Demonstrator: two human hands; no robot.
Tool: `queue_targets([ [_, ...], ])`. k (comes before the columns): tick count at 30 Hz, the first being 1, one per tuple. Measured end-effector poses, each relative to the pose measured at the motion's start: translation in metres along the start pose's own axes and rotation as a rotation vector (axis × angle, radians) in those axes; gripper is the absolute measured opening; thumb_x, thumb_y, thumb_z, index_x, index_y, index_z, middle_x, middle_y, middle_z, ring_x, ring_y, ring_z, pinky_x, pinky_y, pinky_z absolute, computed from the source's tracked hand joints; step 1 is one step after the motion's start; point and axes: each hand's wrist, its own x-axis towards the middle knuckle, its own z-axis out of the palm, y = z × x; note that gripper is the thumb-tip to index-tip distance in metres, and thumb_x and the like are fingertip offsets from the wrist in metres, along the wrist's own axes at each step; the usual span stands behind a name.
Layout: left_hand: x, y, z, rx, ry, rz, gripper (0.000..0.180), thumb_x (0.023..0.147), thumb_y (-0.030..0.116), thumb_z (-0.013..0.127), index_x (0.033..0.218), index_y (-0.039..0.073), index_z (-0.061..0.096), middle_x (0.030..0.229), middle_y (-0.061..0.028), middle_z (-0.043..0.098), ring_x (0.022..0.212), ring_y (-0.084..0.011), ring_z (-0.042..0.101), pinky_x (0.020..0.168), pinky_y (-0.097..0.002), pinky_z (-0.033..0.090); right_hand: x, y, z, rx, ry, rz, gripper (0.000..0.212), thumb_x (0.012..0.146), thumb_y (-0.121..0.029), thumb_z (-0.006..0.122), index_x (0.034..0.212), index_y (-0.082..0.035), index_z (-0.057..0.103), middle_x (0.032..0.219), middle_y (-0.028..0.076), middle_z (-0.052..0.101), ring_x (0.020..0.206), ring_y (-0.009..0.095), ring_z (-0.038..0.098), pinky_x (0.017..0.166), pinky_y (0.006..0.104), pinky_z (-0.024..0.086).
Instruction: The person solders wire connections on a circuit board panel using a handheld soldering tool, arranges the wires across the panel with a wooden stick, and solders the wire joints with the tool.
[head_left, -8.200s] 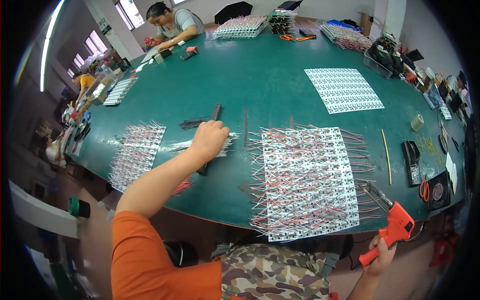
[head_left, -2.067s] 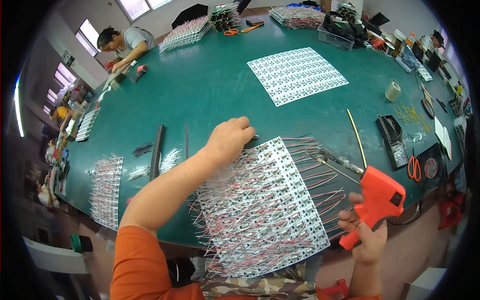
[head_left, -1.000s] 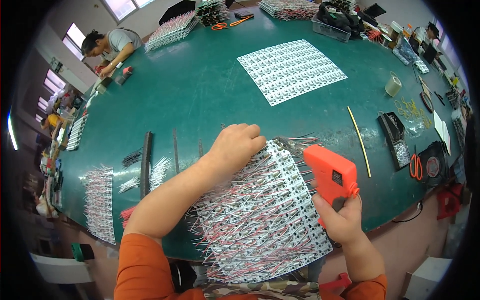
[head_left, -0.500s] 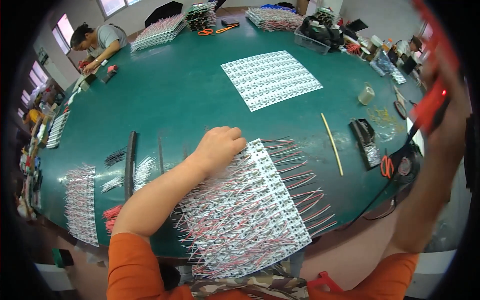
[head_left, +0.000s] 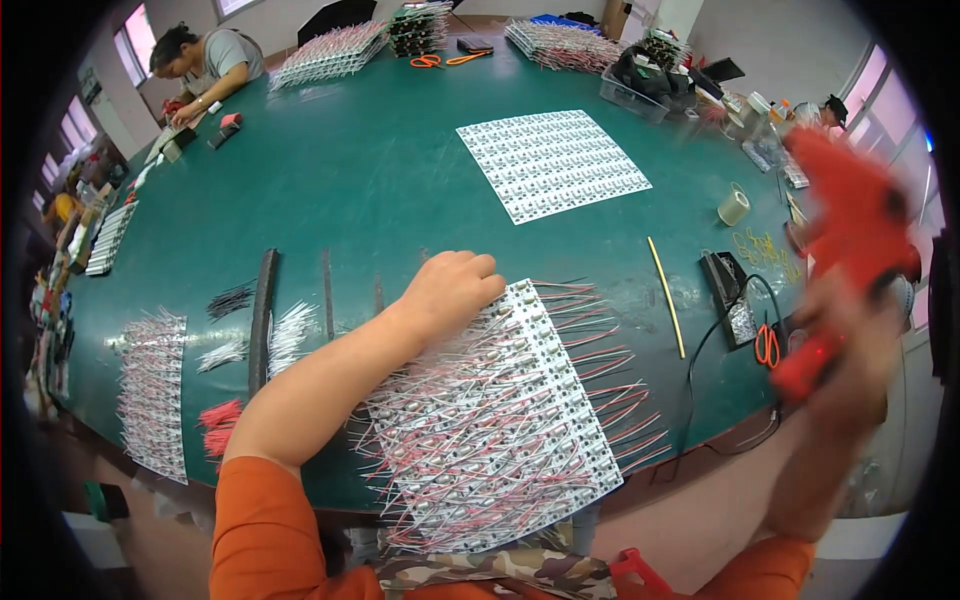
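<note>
In front of me a white circuit board panel overhangs the near table edge. Many red and white wires lie across it and stick out past its right side. My left hand is closed at the panel's far edge, fingers curled down over the corner; the fingertips are hidden. Up at the right, my right hand grips a red glue gun by its handle, away from the panel. A small red light glows on it, and motion blurs both hand and gun.
A bare white panel lies farther back. At right are a yellowish stick, a black box, orange-handled scissors and a black cord. Left are a dark bar, wire bundles and another wired panel. A co-worker sits far left.
My right hand has brought the glue gun lower and a little to the left, and its tilt has changed. The left hand stays at the panel's far edge. The whole view has shifted slightly.
</note>
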Motion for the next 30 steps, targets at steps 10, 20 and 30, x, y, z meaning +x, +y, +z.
queue_targets([
  [10, 0.002, -0.002, 0.0, -0.008, 0.042, 0.062, 0.008, 0.075, 0.008, 0.061, 0.082, 0.009, 0.064, 0.083, -0.0074, 0.059, 0.082, -0.0273, 0.062, 0.071, -0.0408, 0.05, -0.098, 0.12, 0.108, 0.326, -0.278, 0.179, 0.031, 0.088, 0.002, 0.062, 0.119, 0.003, 0.059, 0.106, 0.007, 0.064, 0.082, 0.009, 0.059, 0.07, 0.0247, 0.048],
  [20, 0.005, -0.002, -0.004, 0.014, -0.036, 0.055, 0.018, 0.078, 0.009, 0.058, 0.095, 0.009, 0.066, 0.087, -0.007, 0.061, 0.084, -0.0278, 0.061, 0.074, -0.0415, 0.049, -0.103, 0.131, 0.112, 0.224, -0.318, 0.191, 0.035, 0.086, -0.008, 0.069, 0.117, 0.003, 0.057, 0.098, 0.011, 0.065, 0.084, 0.02, 0.062, 0.076, 0.0337, 0.05],
  [30, 0.01, -0.003, -0.006, 0.036, -0.115, 0.074, 0.02, 0.076, 0.008, 0.06, 0.095, 0.01, 0.065, 0.087, -0.0067, 0.061, 0.085, -0.0275, 0.061, 0.074, -0.0408, 0.048, -0.101, 0.133, 0.114, 0.155, -0.356, 0.155, 0.039, 0.086, -0.011, 0.07, 0.121, 0.001, 0.057, 0.097, 0.009, 0.065, 0.08, 0.019, 0.061, 0.073, 0.0316, 0.049],
])
